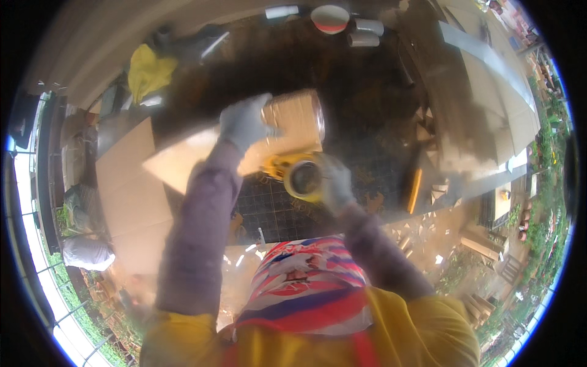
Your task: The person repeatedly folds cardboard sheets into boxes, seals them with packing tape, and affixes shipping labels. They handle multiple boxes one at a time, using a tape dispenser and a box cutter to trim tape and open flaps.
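Observation:
My left hand (244, 125), in a pale glove, lies over a brown cardboard piece (295, 125) and grips it; motion blurs its fingers. The cardboard is folded or rolled at its right end, where a shiny edge shows, and a flat part of it stretches out to the lower left. My right hand (337, 185), gloved too, is closed on a yellow tape dispenser (295, 194) with a round roll in it. The dispenser is just below the cardboard's lower edge, close to or touching it. The fingers on its far side are partly hidden.
The dark cutting mat (269, 211) has grid lines. Yellow cloth (147, 72) lies at the far left. White rolls (365, 39) and a bowl (330, 19) stand at the far edge. Cardboard sheets (131, 183) are at left, more cardboard (489, 110) at right. An orange-yellow stick (414, 191) lies near the right edge.

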A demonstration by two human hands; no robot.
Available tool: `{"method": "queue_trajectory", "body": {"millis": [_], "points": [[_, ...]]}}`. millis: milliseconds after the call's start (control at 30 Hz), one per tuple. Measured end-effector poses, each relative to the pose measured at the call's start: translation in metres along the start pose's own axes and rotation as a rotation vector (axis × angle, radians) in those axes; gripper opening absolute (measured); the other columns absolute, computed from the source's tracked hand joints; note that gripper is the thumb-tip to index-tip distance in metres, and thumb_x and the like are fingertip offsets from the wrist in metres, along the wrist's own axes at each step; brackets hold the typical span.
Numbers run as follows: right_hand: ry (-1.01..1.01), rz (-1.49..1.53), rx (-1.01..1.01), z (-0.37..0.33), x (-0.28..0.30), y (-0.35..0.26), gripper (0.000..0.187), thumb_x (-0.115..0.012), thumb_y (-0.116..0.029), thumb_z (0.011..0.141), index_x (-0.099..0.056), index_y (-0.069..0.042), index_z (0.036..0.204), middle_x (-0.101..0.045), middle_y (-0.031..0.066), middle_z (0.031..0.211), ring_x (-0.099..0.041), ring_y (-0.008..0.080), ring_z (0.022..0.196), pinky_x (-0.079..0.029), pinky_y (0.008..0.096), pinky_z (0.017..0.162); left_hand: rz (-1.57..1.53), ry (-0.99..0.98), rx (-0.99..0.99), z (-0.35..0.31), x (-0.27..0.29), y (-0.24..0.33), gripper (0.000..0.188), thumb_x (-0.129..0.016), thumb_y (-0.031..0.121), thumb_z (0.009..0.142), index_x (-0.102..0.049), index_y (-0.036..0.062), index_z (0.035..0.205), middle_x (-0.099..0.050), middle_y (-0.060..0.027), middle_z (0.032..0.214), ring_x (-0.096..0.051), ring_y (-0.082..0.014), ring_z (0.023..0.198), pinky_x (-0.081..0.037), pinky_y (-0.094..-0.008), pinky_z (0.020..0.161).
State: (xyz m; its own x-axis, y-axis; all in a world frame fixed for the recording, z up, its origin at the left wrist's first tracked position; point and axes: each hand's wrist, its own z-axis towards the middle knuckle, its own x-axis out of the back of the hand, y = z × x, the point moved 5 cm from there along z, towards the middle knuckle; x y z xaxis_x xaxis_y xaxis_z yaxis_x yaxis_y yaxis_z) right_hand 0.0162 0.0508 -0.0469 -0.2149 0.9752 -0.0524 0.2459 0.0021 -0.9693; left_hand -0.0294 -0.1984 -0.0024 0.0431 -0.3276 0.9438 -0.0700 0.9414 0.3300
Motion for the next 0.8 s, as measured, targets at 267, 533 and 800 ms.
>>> {"method": "queue_trajectory", "body": {"millis": [267,533,800], "points": [[0.167,-0.166,0.139,-0.062,0.095,0.008,0.036,-0.063,-0.019,0.094,-0.065,0.000,0.125,-0.069,0.0068,0.102,-0.064,0.0138,0.084,-0.054,0.0283,0.074,-0.621,0.022,0.005,0.002,0.015,0.016,0.065,-0.077,0.040,0.078,-0.058,0.0171,0.135,-0.063,-0.0129,0.130,-0.061,-0.0308,0.117,-0.048,-0.0447,0.097],[0.296,-0.291,0.274,-0.029,0.254,-0.020,0.029,-0.059,-0.009,0.095,-0.064,0.002,0.121,-0.068,0.0113,0.110,-0.065,0.0173,0.093,-0.053,0.0289,0.081,0.217,0.278,-0.054,-0.122,-0.017,0.083,0.117,-0.085,0.052,0.054,-0.034,0.0072,0.150,-0.037,-0.0119,0.151,-0.034,-0.0317,0.139,-0.019,-0.0568,0.117],[-0.706,-0.449,0.608,0.180,-0.014,-0.118,0.030,-0.062,-0.020,0.096,-0.067,-0.003,0.120,-0.070,0.0046,0.105,-0.065,0.0141,0.093,-0.053,0.0286,0.082,0.293,0.422,0.044,-0.144,-0.026,0.116,0.100,-0.087,0.050,0.048,-0.050,0.0125,0.133,-0.051,-0.0056,0.129,-0.046,-0.0260,0.118,-0.034,-0.0496,0.104]]}}
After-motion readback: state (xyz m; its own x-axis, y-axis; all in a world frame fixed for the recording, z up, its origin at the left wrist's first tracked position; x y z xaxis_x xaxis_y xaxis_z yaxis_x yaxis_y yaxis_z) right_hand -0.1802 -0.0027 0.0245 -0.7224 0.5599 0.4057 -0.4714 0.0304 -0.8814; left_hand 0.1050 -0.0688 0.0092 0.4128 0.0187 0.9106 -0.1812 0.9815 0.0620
